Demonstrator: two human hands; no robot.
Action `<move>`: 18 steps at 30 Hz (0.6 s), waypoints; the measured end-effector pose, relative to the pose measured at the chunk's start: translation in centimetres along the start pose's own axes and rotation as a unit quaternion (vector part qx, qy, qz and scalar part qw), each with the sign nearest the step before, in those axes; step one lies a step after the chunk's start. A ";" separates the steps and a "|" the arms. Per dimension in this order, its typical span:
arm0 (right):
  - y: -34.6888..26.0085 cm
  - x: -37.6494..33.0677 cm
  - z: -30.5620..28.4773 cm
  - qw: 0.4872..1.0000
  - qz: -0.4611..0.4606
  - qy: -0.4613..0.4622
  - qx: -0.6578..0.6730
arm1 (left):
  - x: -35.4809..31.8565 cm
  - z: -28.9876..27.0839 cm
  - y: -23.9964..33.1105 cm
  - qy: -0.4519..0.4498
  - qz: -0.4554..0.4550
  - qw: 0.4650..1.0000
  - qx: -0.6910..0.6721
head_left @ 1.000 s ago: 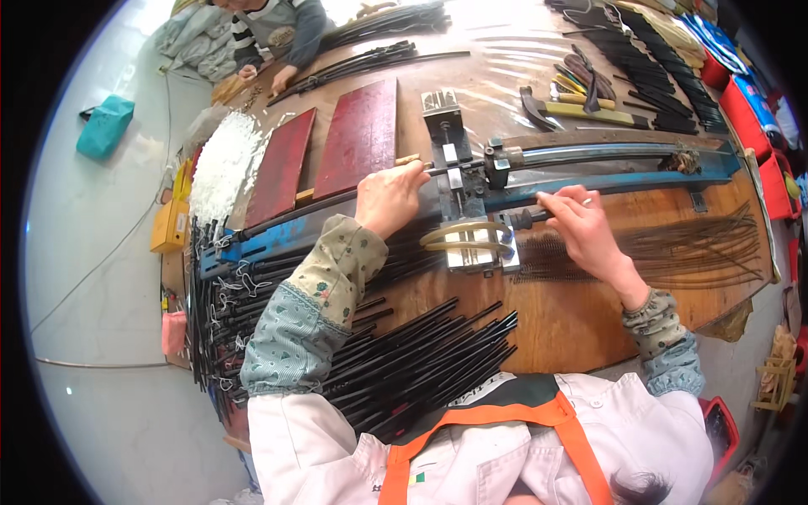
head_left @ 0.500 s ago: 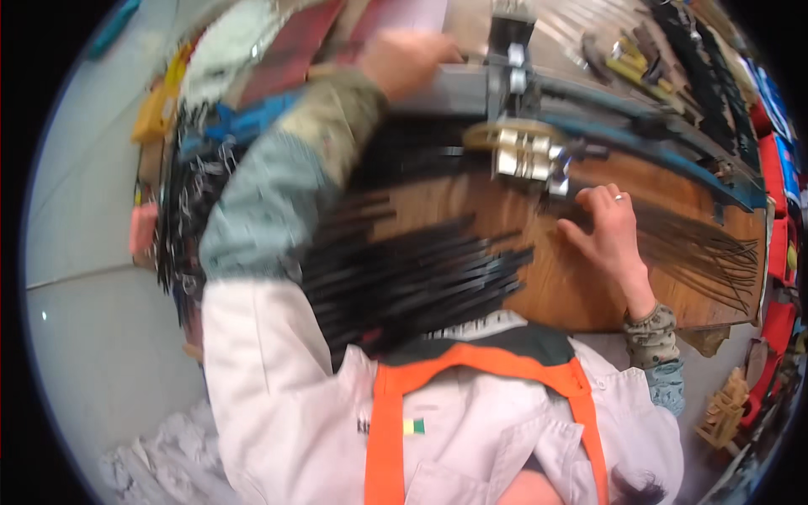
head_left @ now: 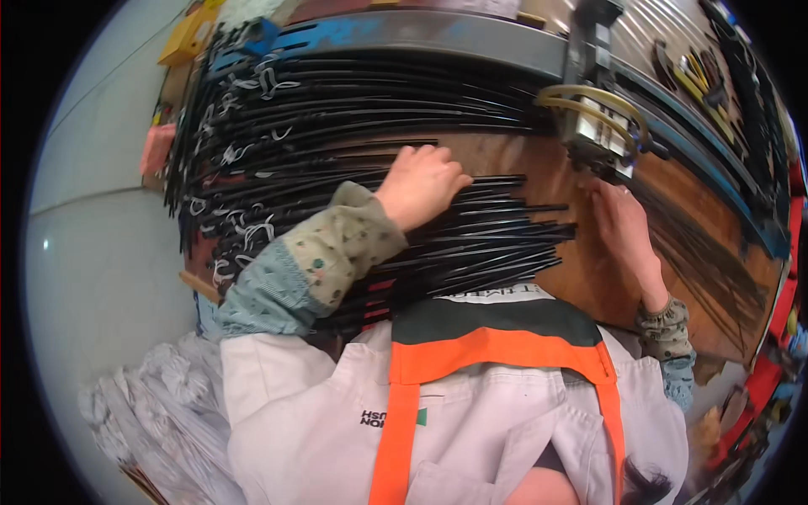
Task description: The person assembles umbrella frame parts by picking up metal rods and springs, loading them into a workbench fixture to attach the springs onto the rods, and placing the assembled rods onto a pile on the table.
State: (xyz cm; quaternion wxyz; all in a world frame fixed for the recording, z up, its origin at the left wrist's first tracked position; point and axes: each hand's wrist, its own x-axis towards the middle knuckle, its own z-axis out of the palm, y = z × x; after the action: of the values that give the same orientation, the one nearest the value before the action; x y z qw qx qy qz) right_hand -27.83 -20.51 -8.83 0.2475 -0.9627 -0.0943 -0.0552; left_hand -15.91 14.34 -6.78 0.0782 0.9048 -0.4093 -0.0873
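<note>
My left hand [head_left: 425,187] is over a layer of long, thin black tubes [head_left: 480,236], its fingers curled. The fingertips are hidden, so whatever they hold does not show. To the right, my right hand [head_left: 624,225] reaches up to the underside of a small metal fixture [head_left: 599,135] with a yellowish hose [head_left: 589,91] looped around it. The fingers of that hand are drawn together at the fixture's lower end, and what is between them cannot be made out. Thin dark strands [head_left: 703,257] run off to the right beside my right wrist.
A grey-blue metal rail [head_left: 421,32] crosses behind the tubes. More black tubes with white ties [head_left: 269,80] lie at the left. Pliers-like tools [head_left: 703,76] are at the far right, a yellow box [head_left: 189,35] at the far left. Brown wooden tabletop [head_left: 581,261] shows between the hands.
My left hand has come down from beyond the rail to the black tubes. My right hand, its fingers apart before, has closed up under the fixture. The view has shifted.
</note>
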 end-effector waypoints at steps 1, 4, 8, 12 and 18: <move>0.4 0.3 0.2 0.999 -0.043 0.003 -0.008 | -0.1 -0.6 0.6 0.007 0.001 1.000 0.009; -0.4 0.3 -1.0 0.977 0.141 -0.034 0.154 | -0.2 0.9 0.8 0.038 -0.049 0.997 -0.041; -0.6 1.4 -0.5 0.960 0.129 -0.087 0.231 | -0.6 0.3 0.8 0.024 -0.026 0.998 -0.060; 0.6 1.3 -0.6 0.956 0.146 -0.118 0.226 | -0.8 1.1 0.7 0.089 0.009 0.992 -0.091; 1.0 0.7 -0.5 0.935 0.240 -0.109 0.238 | 0.5 -0.9 3.6 0.008 0.010 0.992 -0.123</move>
State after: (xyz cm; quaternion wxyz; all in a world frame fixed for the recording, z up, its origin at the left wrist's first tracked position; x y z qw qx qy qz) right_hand -26.92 -21.49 -8.77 0.4638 -0.8694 0.1032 0.1354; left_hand -18.00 11.73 -5.21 0.1931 0.8847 -0.4043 -0.1291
